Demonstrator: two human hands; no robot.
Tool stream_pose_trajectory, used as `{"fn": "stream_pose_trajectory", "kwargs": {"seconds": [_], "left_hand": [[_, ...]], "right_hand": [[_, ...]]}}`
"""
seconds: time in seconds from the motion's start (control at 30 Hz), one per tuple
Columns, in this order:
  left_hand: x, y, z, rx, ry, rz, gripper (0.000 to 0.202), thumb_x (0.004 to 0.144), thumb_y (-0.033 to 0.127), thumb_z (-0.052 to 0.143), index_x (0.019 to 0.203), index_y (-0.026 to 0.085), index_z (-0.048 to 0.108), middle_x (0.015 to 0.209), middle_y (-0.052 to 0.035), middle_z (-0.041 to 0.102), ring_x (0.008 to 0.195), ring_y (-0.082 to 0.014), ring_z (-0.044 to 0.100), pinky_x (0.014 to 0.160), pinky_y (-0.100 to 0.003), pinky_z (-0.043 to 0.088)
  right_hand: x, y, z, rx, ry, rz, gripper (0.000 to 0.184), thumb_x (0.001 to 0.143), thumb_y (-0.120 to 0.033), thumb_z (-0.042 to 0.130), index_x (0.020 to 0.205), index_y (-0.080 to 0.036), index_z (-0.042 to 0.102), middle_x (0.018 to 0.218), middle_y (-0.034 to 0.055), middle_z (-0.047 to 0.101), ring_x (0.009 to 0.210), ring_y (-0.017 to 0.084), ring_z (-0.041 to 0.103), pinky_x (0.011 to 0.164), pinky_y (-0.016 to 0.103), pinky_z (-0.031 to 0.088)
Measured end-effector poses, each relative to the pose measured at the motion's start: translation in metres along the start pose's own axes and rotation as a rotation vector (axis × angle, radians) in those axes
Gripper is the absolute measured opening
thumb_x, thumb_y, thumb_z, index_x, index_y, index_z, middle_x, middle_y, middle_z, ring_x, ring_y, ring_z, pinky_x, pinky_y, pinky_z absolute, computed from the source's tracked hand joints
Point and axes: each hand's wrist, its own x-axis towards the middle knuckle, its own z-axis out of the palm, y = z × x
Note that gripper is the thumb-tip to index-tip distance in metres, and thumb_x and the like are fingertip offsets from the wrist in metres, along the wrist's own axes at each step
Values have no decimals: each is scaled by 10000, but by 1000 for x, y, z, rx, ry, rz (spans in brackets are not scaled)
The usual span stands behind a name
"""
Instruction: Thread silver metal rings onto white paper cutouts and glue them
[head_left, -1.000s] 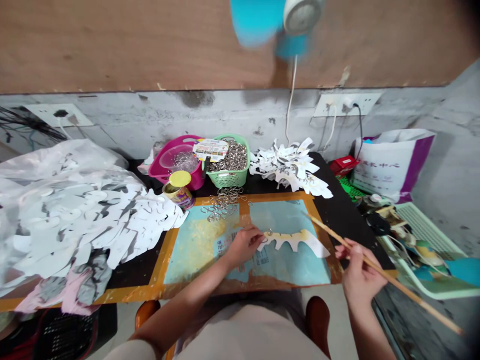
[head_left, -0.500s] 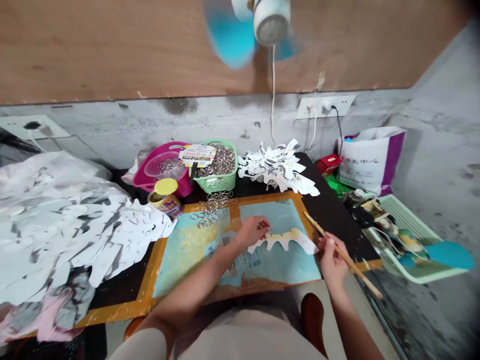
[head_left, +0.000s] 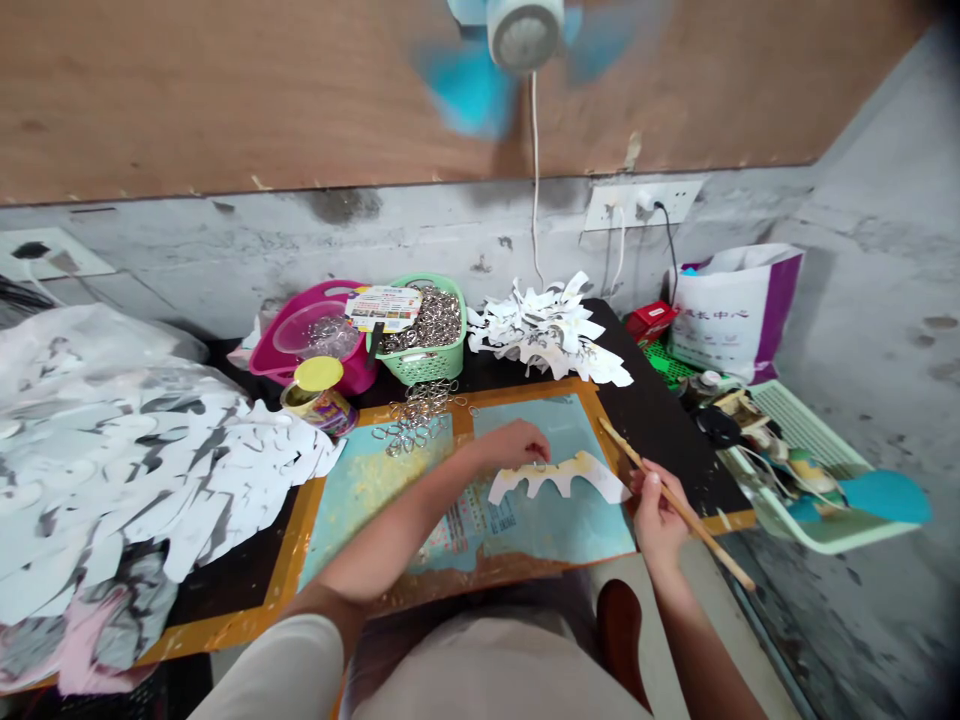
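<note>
My left hand (head_left: 516,446) rests on the board with its fingertips at the upper edge of a white scalloped paper cutout (head_left: 556,478). A yellowish glue band runs along that edge, and a small metal ring (head_left: 540,465) lies close to my fingers. My right hand (head_left: 657,518) grips a thin wooden stick (head_left: 679,505) just beyond the cutout's right end. The stick's tip points up and to the left, away from the paper. A loose chain of metal rings (head_left: 416,418) lies at the board's far edge.
The blue and orange work board (head_left: 390,480) sits on a black table. Behind it stand a green basket of rings (head_left: 420,345), a pink tub (head_left: 281,368) and a yellow-lidded can (head_left: 319,395). Paper cutouts are heaped at left (head_left: 150,450) and back (head_left: 547,335).
The whole view has swung, so the table sits further left and lower. My right hand and stick have drawn in closer to the cutout. My left hand stays at the cutout's upper edge.
</note>
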Motion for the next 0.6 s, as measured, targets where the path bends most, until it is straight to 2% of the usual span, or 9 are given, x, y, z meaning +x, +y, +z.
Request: {"fn": "stream_pose_trajectory", "kwargs": {"seconds": [0.17,0.3,0.4,0.5,0.6], "left_hand": [[6,-12,1,89,-27,4,90,773,158,639,838,172,701,750,4,678,673,-137,597,585,-220,400],[10,-17,4,150,-33,12,56,780,171,649,776,174,706,772,-2,670,696,-136,597,639,-223,433],[9,-15,7,200,9,23,94,814,171,630,785,175,719,907,-32,671,803,-152,608,743,-240,463],[5,-10,8,232,68,19,127,864,196,607,826,189,728,947,-34,666,847,-152,615,795,-239,473],[-2,-11,4,270,199,-70,170,905,200,563,892,190,732,954,-40,665,850,-151,625,806,-243,485]], "right_hand": [[-1,0,1,34,13,37,449,941,-533,494,1083,-142,664,877,108,709,738,209,689,672,358,565],[-1,0,1,28,20,42,457,939,-536,499,1079,-136,669,872,110,712,737,211,691,673,359,565],[-1,-1,0,18,18,36,459,945,-532,495,1095,-134,667,862,107,713,727,208,689,672,357,566],[-1,-2,-1,2,15,13,461,954,-525,483,1112,-131,664,876,112,718,721,205,689,664,351,569],[0,-4,-3,-38,10,-40,441,970,-491,469,1145,-134,658,949,130,720,733,199,688,666,345,574]]}}
